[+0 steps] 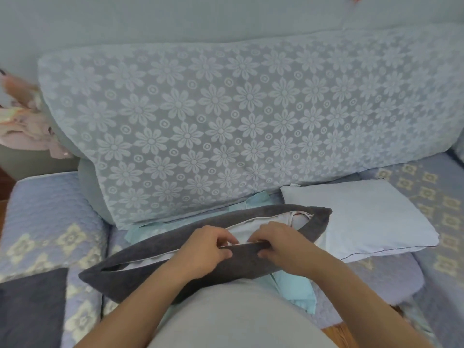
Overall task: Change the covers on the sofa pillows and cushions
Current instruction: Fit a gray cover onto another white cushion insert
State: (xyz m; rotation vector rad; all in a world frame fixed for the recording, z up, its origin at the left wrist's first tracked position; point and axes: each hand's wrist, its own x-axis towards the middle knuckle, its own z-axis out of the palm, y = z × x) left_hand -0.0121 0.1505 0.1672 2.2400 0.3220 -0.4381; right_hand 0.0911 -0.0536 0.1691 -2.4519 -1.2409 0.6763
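Fuzzy matt grey cover [155, 249]; smooth pale pillow [364, 217]; lace-patterned cushion [226, 116].

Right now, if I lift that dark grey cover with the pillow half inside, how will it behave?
The dark grey cover will likely sag, since it already bends around both hands' grip. Its fuzzy pile should resist slipping. The pale pillow might slide out, because the opening gapes wide.

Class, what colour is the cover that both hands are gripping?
Dark grey cover, seen in the head view, held by the left hand and right hand.
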